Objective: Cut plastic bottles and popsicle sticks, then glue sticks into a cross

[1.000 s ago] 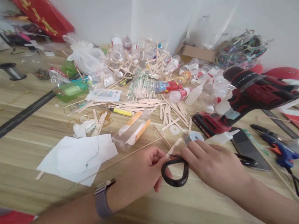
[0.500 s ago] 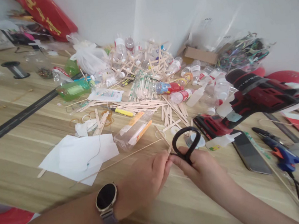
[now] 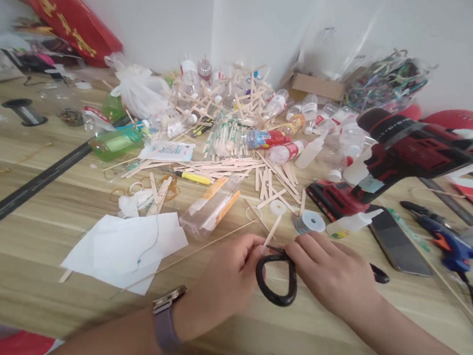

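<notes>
A small wooden craft stick (image 3: 273,230) pokes up from the fingertips of my left hand (image 3: 225,281), which is closed on it. My right hand (image 3: 335,271) wraps around black-handled scissors (image 3: 292,289). One handle loop hangs below the fingers on the left, and a bit of the other handle shows past the right side of the hand. The blades are mostly hidden near the left fingertips, close to the stick's lower end. Both hands are just above the table (image 3: 255,343), almost touching each other.
Beyond my hands lie a clear plastic bottle (image 3: 212,207), a spool (image 3: 310,222) and a glue bottle (image 3: 353,224). White paper (image 3: 121,253) lies left. A red drill (image 3: 417,151), a phone (image 3: 400,241) and a glue gun (image 3: 444,239) are right. Sticks and bottles pile up behind.
The scissors have turned over, so their loop has swung from above my right hand to below the fingers. My right hand has rolled palm-down, and my left wrist has rotated.
</notes>
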`<state>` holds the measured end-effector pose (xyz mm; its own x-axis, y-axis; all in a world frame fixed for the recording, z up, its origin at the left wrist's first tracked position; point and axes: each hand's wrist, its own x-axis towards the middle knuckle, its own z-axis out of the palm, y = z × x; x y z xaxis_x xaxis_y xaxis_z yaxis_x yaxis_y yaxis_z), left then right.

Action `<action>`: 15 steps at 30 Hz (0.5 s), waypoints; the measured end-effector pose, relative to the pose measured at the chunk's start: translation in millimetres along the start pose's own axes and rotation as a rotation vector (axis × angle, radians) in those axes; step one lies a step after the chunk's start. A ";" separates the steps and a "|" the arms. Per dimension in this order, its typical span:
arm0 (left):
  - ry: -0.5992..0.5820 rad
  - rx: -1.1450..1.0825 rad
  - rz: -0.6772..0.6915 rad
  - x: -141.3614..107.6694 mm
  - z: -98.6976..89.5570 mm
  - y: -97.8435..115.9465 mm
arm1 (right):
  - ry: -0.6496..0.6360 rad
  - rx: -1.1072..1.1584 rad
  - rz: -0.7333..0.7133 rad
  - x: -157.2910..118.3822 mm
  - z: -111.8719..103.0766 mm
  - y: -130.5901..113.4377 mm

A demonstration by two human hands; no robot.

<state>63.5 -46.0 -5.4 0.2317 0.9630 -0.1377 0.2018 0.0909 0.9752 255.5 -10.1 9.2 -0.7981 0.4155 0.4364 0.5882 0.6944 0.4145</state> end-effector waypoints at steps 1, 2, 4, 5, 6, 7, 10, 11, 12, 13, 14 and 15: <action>0.004 0.006 -0.018 0.4 -0.4 1.3 | -0.006 -0.009 -0.011 -1.4 -0.4 0.5; 0.003 0.010 -0.032 0.8 -0.9 2.5 | -0.012 -0.018 -0.022 -2.8 -0.6 1.3; -0.019 -0.001 -0.058 2.1 -1.8 4.2 | -0.026 -0.036 -0.045 -5.0 -1.0 4.0; -0.036 -0.024 -0.078 2.9 -2.0 4.3 | -0.031 -0.043 -0.059 -5.5 -1.1 5.6; -0.058 -0.060 -0.106 3.7 -2.1 3.7 | -0.032 -0.048 -0.076 -5.6 -1.4 7.2; -0.076 -0.106 -0.135 4.6 -2.0 2.6 | -0.025 -0.049 -0.096 -5.2 -1.7 8.7; -0.109 -0.314 -0.209 7.6 -1.3 -3.4 | 0.018 -0.052 -0.133 -2.2 -2.9 12.5; -0.118 -0.385 -0.228 8.6 -1.2 -5.5 | 0.032 -0.053 -0.137 -1.1 -3.2 13.6; -0.125 -0.444 -0.240 9.5 -1.3 -7.3 | 0.042 -0.051 -0.135 -0.2 -3.1 14.6; -0.137 -0.493 -0.243 10.3 -1.6 -8.6 | 0.041 -0.037 -0.129 0.5 -2.7 15.6; -0.149 -0.530 -0.237 10.9 -2.0 -9.4 | 0.034 -0.004 -0.114 0.8 -1.9 16.4; -0.156 -0.553 -0.224 11.2 -2.5 -9.8 | 0.018 0.056 -0.087 1.0 -0.8 16.9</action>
<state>61.7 -35.5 -16.0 0.3856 0.8608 -0.3322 -0.2523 0.4447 0.8594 264.8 1.6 17.3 -0.8433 0.3415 0.4150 0.5078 0.7594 0.4068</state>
